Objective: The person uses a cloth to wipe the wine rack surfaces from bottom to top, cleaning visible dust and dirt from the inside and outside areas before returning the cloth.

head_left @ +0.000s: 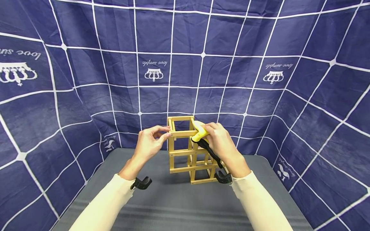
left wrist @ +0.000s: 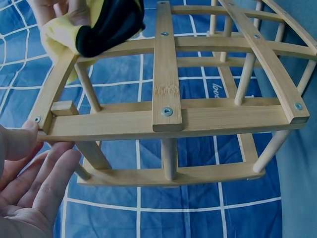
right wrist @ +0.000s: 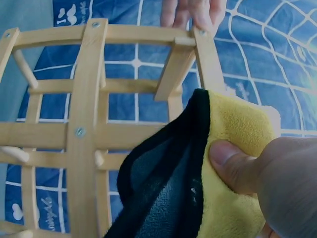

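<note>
A light wooden rack (head_left: 185, 152) of slats and dowels, stepped in shape, stands on the grey table. My left hand (head_left: 150, 141) pinches its upper left corner, the thumb at the slat's end beside a screw (left wrist: 37, 119). In my right hand (head_left: 221, 141) is a yellow and black cloth (right wrist: 237, 129), held with the thumb pressed on its yellow side. The cloth folds over the rack's upper right corner, and its black part (head_left: 209, 152) hangs down in front of the slats. The right hand's other fingers are mostly hidden behind the cloth.
The grey tabletop (head_left: 173, 208) reaches to a blue curtain (head_left: 185, 70) with white grid lines, which closes off the back and both sides. Black wrist straps (head_left: 141, 183) sit below both hands.
</note>
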Demonstrator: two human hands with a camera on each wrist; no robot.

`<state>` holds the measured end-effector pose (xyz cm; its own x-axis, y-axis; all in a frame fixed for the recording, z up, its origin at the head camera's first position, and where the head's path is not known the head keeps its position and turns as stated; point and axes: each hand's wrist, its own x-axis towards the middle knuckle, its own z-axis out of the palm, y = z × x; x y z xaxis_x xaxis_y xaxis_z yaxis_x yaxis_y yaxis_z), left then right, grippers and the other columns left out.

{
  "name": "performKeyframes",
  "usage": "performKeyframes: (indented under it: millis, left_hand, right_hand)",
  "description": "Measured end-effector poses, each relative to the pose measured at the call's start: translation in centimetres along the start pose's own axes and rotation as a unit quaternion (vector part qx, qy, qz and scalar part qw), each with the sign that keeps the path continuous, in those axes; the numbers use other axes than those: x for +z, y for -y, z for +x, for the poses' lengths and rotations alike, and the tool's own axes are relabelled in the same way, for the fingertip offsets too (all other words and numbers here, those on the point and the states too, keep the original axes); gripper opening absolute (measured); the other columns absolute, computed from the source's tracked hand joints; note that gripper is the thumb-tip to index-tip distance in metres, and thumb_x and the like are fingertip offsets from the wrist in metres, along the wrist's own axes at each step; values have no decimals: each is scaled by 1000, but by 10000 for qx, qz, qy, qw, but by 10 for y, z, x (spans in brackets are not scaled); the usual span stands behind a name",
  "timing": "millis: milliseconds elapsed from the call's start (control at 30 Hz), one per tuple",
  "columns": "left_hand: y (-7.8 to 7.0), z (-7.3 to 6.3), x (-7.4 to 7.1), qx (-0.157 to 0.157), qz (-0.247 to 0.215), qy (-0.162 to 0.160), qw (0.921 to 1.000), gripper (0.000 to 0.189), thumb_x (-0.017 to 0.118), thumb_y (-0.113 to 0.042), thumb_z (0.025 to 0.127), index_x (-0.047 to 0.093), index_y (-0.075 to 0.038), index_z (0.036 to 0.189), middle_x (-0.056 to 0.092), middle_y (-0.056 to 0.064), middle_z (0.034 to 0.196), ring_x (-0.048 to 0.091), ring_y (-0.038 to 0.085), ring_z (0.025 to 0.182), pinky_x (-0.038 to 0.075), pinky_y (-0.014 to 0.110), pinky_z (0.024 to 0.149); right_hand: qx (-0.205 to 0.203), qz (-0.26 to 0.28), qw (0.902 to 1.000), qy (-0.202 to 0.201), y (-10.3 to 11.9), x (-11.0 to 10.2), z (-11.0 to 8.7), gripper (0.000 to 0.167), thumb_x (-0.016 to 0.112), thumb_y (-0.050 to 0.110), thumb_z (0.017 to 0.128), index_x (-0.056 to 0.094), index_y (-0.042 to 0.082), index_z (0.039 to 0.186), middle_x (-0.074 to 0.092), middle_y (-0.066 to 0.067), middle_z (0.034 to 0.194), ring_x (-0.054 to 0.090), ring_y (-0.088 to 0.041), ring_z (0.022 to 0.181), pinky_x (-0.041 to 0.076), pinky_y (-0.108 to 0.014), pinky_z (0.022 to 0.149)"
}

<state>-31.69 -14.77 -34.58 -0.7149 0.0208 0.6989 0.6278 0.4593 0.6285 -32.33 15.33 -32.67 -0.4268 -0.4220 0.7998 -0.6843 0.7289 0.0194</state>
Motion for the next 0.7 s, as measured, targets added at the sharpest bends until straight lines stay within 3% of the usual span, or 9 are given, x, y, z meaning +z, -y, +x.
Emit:
performKeyframes:
  millis: [133,467,600,700]
  left_hand:
    - [4,-2,1,-97,-35,-20,9999,15,92,-5,100,90,-3,114,89,14,127,91,35,97,60,8,78]
    - [6,1,3,-61,-41,-120,9999,17,92,-4,100,89,-3,117,89,12,128,91,35,94,57,5,75]
    - [6,4,2,-112,64,-127,9998,19,92,-6,100,89,-5,119,89,10,129,91,33,95,55,6,74]
    - [7,6,2,-146,121,-117,9998,19,92,-8,101,89,-6,120,90,8,129,91,33,97,54,6,72]
  right_hand:
    - [206,87,9997,1,-10,2,-13,33,92,-6,89,83,-3,121,84,-19,114,78,-43,100,68,-56,90]
    - [72,469,9941,-977,-31,-1,-50,46,87,-22,83,82,-3,124,83,-21,117,81,-43,107,68,-58,92]
    - [50,516,9915,-1191,-35,-6,-66,49,87,-23,82,80,-2,126,84,-19,117,80,-39,105,65,-50,92]
    - [-118,620,9901,-1253,-35,-8,-79,51,86,-25,81,79,-2,126,84,-18,117,80,-38,106,62,-35,101]
